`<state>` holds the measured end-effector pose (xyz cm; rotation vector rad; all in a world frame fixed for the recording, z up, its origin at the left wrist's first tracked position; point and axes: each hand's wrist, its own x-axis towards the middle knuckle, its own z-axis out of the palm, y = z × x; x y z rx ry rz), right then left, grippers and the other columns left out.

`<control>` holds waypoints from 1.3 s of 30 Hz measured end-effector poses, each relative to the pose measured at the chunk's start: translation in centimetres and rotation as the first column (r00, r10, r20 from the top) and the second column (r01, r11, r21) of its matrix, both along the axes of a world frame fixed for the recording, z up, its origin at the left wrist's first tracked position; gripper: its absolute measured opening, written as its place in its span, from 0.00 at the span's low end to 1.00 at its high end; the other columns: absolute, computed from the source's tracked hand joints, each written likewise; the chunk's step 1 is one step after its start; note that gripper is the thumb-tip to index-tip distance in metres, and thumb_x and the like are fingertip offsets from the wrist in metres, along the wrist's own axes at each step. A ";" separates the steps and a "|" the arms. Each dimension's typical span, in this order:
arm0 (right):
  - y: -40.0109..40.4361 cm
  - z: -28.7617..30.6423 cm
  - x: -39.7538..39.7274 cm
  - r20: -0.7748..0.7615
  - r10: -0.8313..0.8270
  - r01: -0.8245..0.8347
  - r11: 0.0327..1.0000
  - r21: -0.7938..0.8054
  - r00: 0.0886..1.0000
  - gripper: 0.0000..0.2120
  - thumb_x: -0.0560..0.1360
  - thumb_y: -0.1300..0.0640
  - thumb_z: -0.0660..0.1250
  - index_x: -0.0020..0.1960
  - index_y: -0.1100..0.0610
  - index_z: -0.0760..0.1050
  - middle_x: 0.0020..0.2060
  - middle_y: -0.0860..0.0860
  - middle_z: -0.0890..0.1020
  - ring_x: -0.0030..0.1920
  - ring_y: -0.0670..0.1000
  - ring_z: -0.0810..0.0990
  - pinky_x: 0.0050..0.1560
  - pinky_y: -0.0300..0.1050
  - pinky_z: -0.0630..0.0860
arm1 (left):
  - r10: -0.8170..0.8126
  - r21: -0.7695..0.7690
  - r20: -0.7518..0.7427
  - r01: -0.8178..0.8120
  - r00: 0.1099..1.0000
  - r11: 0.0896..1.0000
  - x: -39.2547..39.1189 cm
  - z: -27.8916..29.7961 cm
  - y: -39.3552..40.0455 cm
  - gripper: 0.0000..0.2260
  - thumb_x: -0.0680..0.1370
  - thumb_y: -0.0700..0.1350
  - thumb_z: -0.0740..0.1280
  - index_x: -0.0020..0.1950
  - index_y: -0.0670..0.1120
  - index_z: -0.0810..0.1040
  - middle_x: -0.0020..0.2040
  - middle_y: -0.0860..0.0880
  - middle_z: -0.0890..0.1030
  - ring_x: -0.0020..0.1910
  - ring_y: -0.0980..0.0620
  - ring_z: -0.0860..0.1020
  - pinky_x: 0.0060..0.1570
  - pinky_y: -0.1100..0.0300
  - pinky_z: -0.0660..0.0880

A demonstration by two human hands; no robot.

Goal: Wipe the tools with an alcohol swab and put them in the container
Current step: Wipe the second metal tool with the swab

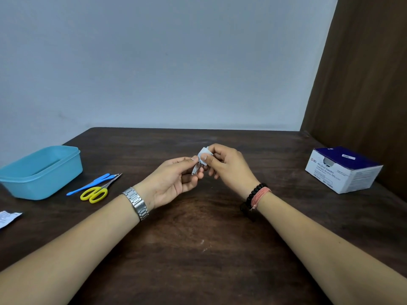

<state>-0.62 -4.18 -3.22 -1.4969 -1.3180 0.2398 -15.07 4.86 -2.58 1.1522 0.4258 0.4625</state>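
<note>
My left hand (176, 179) pinches a small silver metal tool, likely a nail clipper (195, 170), above the middle of the table. My right hand (229, 166) holds a folded white alcohol swab (203, 153) pressed against the tool's upper end. Most of the tool is hidden by fingers. The blue plastic container (41, 172) stands open at the far left. Beside it lie yellow-handled scissors (97, 192) and a blue-handled tool (92, 183).
A white and purple box of alcohol swabs (343, 170) sits at the right, next to a brown wooden panel (363, 73). A torn white swab wrapper (8, 217) lies at the left edge. The dark wooden table (198, 249) meets a pale wall behind.
</note>
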 end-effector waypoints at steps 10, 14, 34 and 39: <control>0.1 0.1 0.3 -0.156 0.060 -0.056 0.998 0.029 0.986 0.08 0.80 0.57 0.65 0.45 0.60 0.79 0.33 0.51 0.82 0.32 0.46 0.78 0.32 0.40 0.74 | -0.019 0.007 0.032 0.019 0.999 1.000 0.0 0.2 -0.1 0.05 0.80 0.39 0.66 0.53 0.39 0.78 0.39 0.44 0.81 0.36 0.53 0.80 0.36 0.65 0.79; 0.3 0.0 0.4 -0.230 0.101 -0.087 0.994 0.071 0.968 0.06 0.80 0.60 0.65 0.46 0.55 0.79 0.34 0.51 0.81 0.31 0.46 0.77 0.31 0.38 0.73 | -0.011 0.011 0.028 0.010 1.000 1.000 0.0 0.2 -0.1 0.04 0.80 0.39 0.65 0.52 0.40 0.78 0.38 0.44 0.80 0.35 0.53 0.80 0.35 0.65 0.78; 0.4 -0.3 0.9 -0.197 0.044 -0.038 0.999 0.033 0.979 0.03 0.77 0.59 0.70 0.49 0.57 0.79 0.36 0.48 0.83 0.32 0.46 0.78 0.32 0.40 0.74 | -0.004 0.022 0.028 0.003 1.000 1.000 0.0 -0.1 -0.2 0.05 0.81 0.39 0.64 0.50 0.41 0.78 0.37 0.45 0.80 0.34 0.55 0.79 0.35 0.66 0.78; 0.3 0.0 0.8 -0.216 0.086 -0.076 0.996 0.055 0.973 0.03 0.79 0.60 0.66 0.48 0.58 0.79 0.35 0.50 0.82 0.32 0.46 0.77 0.32 0.38 0.73 | -0.003 0.035 0.026 0.002 1.000 0.999 0.0 0.0 -0.2 0.05 0.81 0.39 0.64 0.49 0.41 0.79 0.37 0.45 0.80 0.34 0.54 0.79 0.35 0.65 0.78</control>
